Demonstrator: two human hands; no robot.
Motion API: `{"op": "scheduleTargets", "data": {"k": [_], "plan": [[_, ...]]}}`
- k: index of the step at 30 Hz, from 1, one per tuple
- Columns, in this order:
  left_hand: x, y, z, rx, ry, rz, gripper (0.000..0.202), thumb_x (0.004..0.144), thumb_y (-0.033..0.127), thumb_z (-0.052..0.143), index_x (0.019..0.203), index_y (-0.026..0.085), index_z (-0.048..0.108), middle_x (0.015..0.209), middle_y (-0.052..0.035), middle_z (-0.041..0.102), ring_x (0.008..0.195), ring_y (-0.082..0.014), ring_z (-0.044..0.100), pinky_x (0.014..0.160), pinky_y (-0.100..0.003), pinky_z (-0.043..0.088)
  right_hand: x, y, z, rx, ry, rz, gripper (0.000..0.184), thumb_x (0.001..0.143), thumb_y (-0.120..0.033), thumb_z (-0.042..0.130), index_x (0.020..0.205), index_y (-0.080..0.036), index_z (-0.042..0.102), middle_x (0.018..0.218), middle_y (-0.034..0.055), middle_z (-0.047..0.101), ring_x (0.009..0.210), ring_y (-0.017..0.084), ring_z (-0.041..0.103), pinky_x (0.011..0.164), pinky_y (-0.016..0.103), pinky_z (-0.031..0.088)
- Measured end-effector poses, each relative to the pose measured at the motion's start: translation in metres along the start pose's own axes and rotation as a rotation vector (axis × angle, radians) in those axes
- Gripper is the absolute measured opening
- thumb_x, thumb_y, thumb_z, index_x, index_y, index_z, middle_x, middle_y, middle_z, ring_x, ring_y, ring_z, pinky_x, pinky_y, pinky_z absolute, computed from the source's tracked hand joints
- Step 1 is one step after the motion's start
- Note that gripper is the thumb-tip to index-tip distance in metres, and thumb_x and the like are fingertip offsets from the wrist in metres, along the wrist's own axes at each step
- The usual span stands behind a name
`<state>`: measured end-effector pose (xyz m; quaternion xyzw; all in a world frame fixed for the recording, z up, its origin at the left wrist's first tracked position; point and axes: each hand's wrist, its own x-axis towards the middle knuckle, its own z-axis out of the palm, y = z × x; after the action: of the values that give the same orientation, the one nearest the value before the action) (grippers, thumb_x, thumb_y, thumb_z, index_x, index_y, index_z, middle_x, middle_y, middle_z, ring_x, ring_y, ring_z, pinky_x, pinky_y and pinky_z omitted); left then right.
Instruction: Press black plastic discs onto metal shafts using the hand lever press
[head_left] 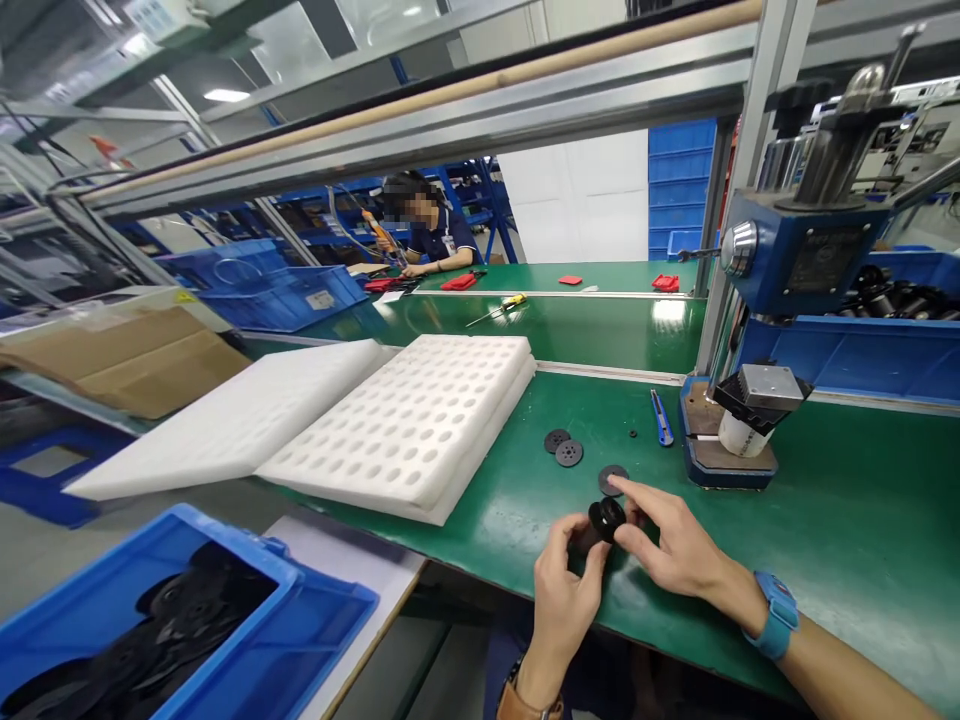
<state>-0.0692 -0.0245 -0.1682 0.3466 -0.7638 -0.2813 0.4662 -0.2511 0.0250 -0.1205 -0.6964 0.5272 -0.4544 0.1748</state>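
Note:
My left hand (564,590) pinches a small black round part (604,520) between thumb and fingers, just above the green bench (840,540). My right hand (664,545) grips the same part from the right, with its index finger stretched out over a flat black disc (611,478) lying on the bench. Two more black discs (562,447) lie a little farther back, and a tiny black ring (634,434) sits beyond them.
A white foam tray (409,425) with several holes lies left of my hands, over a plain foam sheet (225,420). A blue hand press (757,330) stands at right, a blue knife (661,418) beside it. A blue bin (247,640) of black parts sits lower left. Another person works at the far bench (431,235).

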Motion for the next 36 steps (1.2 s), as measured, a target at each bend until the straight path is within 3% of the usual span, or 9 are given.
{"op": "scheduleTargets", "data": {"k": [4, 7, 11, 13, 17, 20, 24, 31, 36], "plan": [[0.004, 0.007, -0.002, -0.029, 0.038, -0.023, 0.014, 0.093, 0.028, 0.065, 0.099, 0.016, 0.061, 0.083, -0.0020, 0.061, 0.069, -0.0119, 0.057, 0.065, -0.022, 0.049, 0.003, 0.012, -0.004, -0.012, 0.222, 0.081, 0.042, 0.108, -0.040, 0.037, 0.129, -0.014, 0.062, 0.077, 0.0029, 0.060, 0.069, 0.014, 0.058, 0.067, 0.026, 0.046], [0.024, 0.030, -0.006, -0.092, 0.069, 0.011, 0.014, 0.093, 0.029, 0.066, 0.100, 0.017, 0.064, 0.078, 0.0004, 0.053, 0.065, -0.0097, 0.052, 0.064, -0.019, 0.048, 0.006, 0.012, -0.010, 0.008, 0.410, 0.084, 0.037, 0.108, -0.035, 0.036, 0.109, -0.014, 0.067, 0.064, -0.0007, 0.051, 0.058, 0.012, 0.050, 0.057, 0.025, 0.039], [0.079, 0.082, -0.002, -0.215, 0.100, 0.135, 0.015, 0.092, 0.029, 0.067, 0.101, 0.017, 0.067, 0.086, -0.0016, 0.057, 0.071, -0.0094, 0.054, 0.068, -0.018, 0.048, 0.009, 0.000, -0.035, -0.087, 0.692, -0.171, 0.034, 0.105, -0.023, 0.037, 0.083, -0.016, 0.061, 0.065, 0.0005, 0.053, 0.054, 0.010, 0.049, 0.056, 0.025, 0.037], [0.113, 0.111, 0.009, -0.275, 0.048, 0.198, 0.015, 0.092, 0.029, 0.066, 0.101, 0.018, 0.069, 0.086, -0.0022, 0.059, 0.074, -0.0106, 0.056, 0.068, -0.018, 0.047, 0.007, -0.005, -0.057, -0.177, 0.841, -0.284, 0.034, 0.104, -0.021, 0.037, 0.079, -0.017, 0.061, 0.065, 0.0021, 0.056, 0.056, 0.012, 0.052, 0.058, 0.027, 0.040], [0.170, 0.157, 0.048, -0.374, -0.137, 0.243, 0.014, 0.087, 0.027, 0.068, 0.096, 0.017, 0.072, 0.098, -0.0061, 0.069, 0.089, -0.0166, 0.063, 0.080, -0.026, 0.049, -0.004, 0.004, -0.105, -0.319, 1.062, -0.217, 0.037, 0.104, -0.026, 0.036, 0.079, -0.018, 0.063, 0.066, 0.0045, 0.058, 0.058, 0.015, 0.054, 0.060, 0.030, 0.043], [0.195, 0.173, 0.079, -0.441, -0.287, 0.137, 0.021, 0.084, 0.030, 0.070, 0.097, 0.015, 0.074, 0.099, -0.0071, 0.074, 0.093, -0.0197, 0.067, 0.087, -0.030, 0.050, -0.010, 0.022, -0.128, -0.384, 1.124, -0.086, 0.040, 0.105, -0.032, 0.036, 0.080, -0.017, 0.064, 0.063, 0.0033, 0.056, 0.054, 0.014, 0.052, 0.058, 0.029, 0.041], [0.210, 0.176, 0.105, -0.466, -0.376, 0.086, 0.024, 0.080, 0.033, 0.073, 0.093, 0.012, 0.075, 0.094, -0.0081, 0.075, 0.090, -0.0206, 0.067, 0.085, -0.031, 0.051, -0.007, 0.038, -0.135, -0.322, 1.206, 0.017, 0.046, 0.107, -0.039, 0.034, 0.079, -0.015, 0.063, 0.059, 0.0014, 0.052, 0.050, 0.013, 0.048, 0.052, 0.027, 0.038], [0.216, 0.168, 0.117, -0.548, -0.442, 0.002, 0.034, 0.077, 0.038, 0.076, 0.096, 0.010, 0.075, 0.100, -0.0100, 0.075, 0.095, -0.0224, 0.068, 0.085, -0.031, 0.052, -0.003, 0.041, -0.131, -0.298, 1.112, -0.002, 0.041, 0.107, -0.033, 0.037, 0.081, -0.014, 0.064, 0.064, 0.0015, 0.055, 0.054, 0.011, 0.050, 0.056, 0.025, 0.038], [0.212, 0.168, 0.121, -0.629, -0.444, -0.005, 0.033, 0.079, 0.041, 0.074, 0.089, 0.009, 0.073, 0.088, -0.0071, 0.073, 0.079, -0.0170, 0.065, 0.071, -0.025, 0.052, -0.003, 0.044, -0.131, -0.301, 1.120, 0.043, 0.042, 0.107, -0.036, 0.038, 0.081, -0.014, 0.064, 0.060, -0.0005, 0.050, 0.050, 0.010, 0.045, 0.053, 0.024, 0.036]]}}
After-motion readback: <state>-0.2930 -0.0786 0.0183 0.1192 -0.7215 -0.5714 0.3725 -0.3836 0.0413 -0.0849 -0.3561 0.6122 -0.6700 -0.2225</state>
